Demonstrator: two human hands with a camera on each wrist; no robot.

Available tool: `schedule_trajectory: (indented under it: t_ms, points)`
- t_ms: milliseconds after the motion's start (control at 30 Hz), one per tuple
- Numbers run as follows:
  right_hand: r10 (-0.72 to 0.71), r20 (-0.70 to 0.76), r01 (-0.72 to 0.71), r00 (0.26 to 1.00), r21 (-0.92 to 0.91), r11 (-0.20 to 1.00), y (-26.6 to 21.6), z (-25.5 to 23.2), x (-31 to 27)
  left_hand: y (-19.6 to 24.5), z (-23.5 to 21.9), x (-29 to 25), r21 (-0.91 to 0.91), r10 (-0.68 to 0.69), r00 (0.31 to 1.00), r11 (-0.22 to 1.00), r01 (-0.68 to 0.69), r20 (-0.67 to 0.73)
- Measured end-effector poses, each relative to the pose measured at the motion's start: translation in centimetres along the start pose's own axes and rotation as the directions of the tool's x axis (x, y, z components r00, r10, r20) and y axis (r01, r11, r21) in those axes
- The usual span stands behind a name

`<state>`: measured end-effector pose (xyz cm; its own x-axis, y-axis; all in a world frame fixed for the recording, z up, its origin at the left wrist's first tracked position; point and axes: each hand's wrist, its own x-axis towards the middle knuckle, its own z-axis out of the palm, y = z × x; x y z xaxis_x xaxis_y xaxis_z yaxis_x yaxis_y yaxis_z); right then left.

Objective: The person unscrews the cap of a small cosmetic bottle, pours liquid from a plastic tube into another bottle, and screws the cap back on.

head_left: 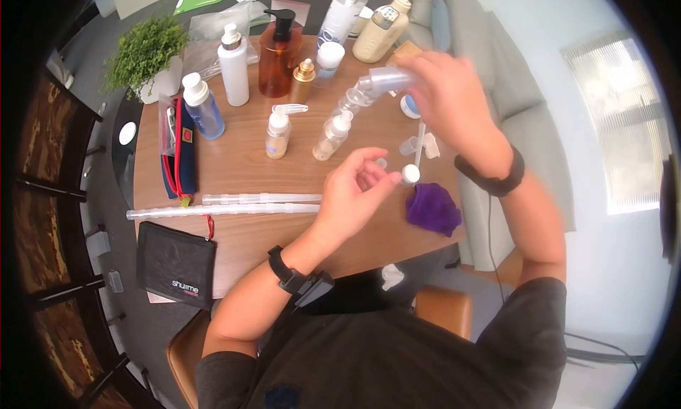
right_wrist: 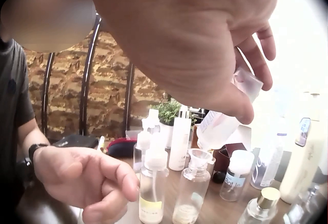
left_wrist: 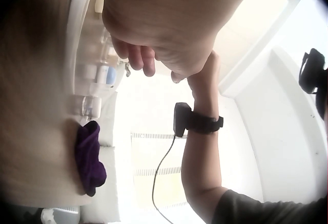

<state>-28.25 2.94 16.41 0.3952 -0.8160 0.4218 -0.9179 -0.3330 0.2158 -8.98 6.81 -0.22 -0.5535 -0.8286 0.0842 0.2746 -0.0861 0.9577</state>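
Note:
My right hand (head_left: 454,97) grips a clear plastic bottle (right_wrist: 219,126), tilted with its mouth down to the left. The mouth is right at a small clear funnel (right_wrist: 201,157), which sits in the neck of an upright clear bottle (right_wrist: 190,196) with some pale contents at its base. Beside that stands a clear bottle with a white pump (right_wrist: 154,183). My left hand (head_left: 358,189), fingers loosely curled, hovers near the table's front with nothing in it. Close to its thumb is a white pump top (head_left: 410,174) with a long tube.
A purple cloth (head_left: 434,209) lies at the right front. Clear tubes (head_left: 227,209) and a black mesh pouch (head_left: 176,263) lie at left, near an open pencil case (head_left: 186,153). Behind stand an amber pump bottle (head_left: 279,61), a white bottle (head_left: 234,72) and a potted plant (head_left: 145,54).

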Motion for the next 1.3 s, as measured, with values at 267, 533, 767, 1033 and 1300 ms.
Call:
schedule_trajectory:
  t_ms: [267, 533, 767, 1033, 1300]
  points:
    - [0.502, 0.507, -0.497, 0.701, 0.852, -0.165, -5.4, 1.8, -9.4, 0.1, 0.2, -0.3, 0.148, 0.209, 0.974, 0.97, -0.194, -0.089]
    - [0.505, 0.465, -0.441, 0.727, 0.88, -0.175, -10.8, 5.3, -14.0, -0.9, -1.3, -0.1, 0.259, 0.256, 0.966, 0.935, -0.242, -0.021]
    - [0.438, 0.487, -0.505, 0.756, 0.859, -0.084, -8.9, 4.8, -14.0, -1.0, -1.1, 0.2, 0.256, 0.241, 0.968, 0.942, -0.216, -0.069]
    - [0.365, 0.15, -0.393, 0.919, 0.436, 0.81, -3.5, 6.8, -13.8, -0.7, -1.2, 0.6, 0.457, 0.28, 0.958, 0.86, -0.224, -0.056]
    - [0.188, 0.167, -0.231, 0.968, 0.298, 0.926, -4.3, 9.5, -12.5, -0.4, -0.8, 0.6, 0.46, 0.291, 0.956, 0.854, -0.243, -0.036]
